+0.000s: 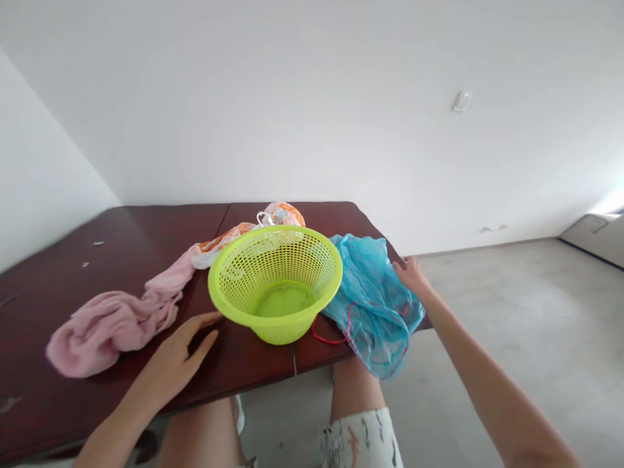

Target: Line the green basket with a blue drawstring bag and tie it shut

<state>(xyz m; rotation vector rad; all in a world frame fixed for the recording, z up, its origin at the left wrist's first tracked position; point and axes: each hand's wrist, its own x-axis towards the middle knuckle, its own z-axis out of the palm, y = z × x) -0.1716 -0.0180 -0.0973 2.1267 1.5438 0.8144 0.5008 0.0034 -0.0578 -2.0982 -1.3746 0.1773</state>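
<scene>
A lime-green plastic colander basket (285, 329) stands upright near the table's front edge, with nothing inside it. My left hand (182, 354) rests on the table to its left, thumb and fingers apart. The fingertips reach just under the basket's rim; whether they touch it I cannot tell. To the right of the basket lies a crumpled blue translucent plastic bag (370, 279) with a red drawstring, partly hanging over the front edge. My right hand (413, 278) is at the table's right edge beside the bag, fingers stretched out and holding nothing visible.
A bunched pink cloth (121, 318) lies left on the dark red-brown table (146, 237). Behind the basket is a white and orange plastic bag (287, 213), partly hidden. The white wall (312, 117) borders the table's back, and grey floor (511, 312) shows at right.
</scene>
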